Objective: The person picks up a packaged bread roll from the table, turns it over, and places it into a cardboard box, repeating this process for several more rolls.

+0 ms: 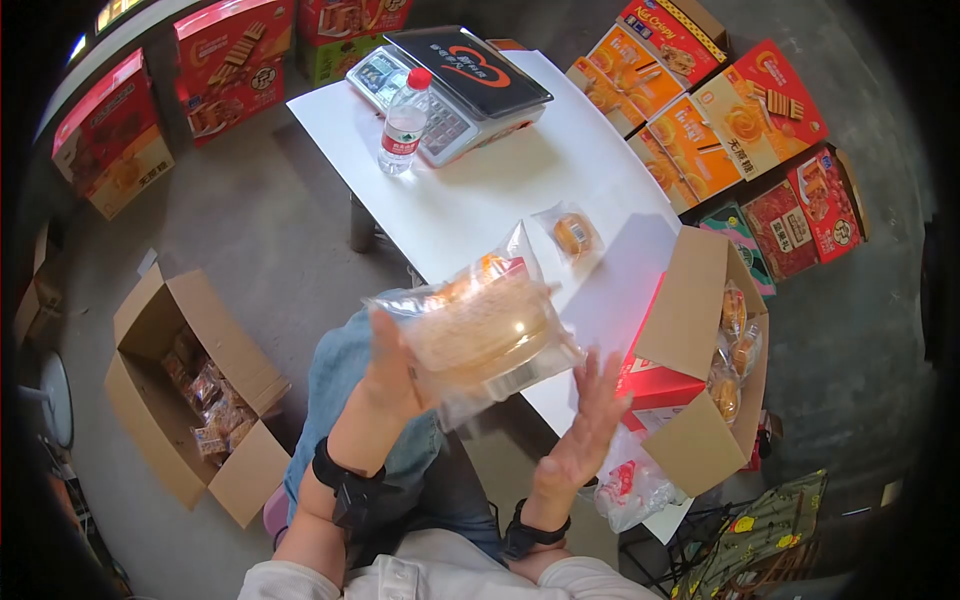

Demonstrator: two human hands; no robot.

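Observation:
A clear plastic packet of bread (480,330), with a barcode on its lower side, is up in front of me, over the table's near edge. My left hand (385,370) grips the packet at its left end, thumb up and the other fingers hidden behind it. My right hand (585,425) is open beside the packet's lower right corner, fingers spread and palm turned towards it. Beyond the packet, a small wrapped bun (573,237) lies on the white table (500,185).
A digital scale (450,95) and a water bottle (403,125) stand at the table's far end. At right, an open carton (690,300) contains wrapped buns. Another carton (235,375) of small packets sits on the floor at left. Colourful snack boxes (700,130) stand behind.

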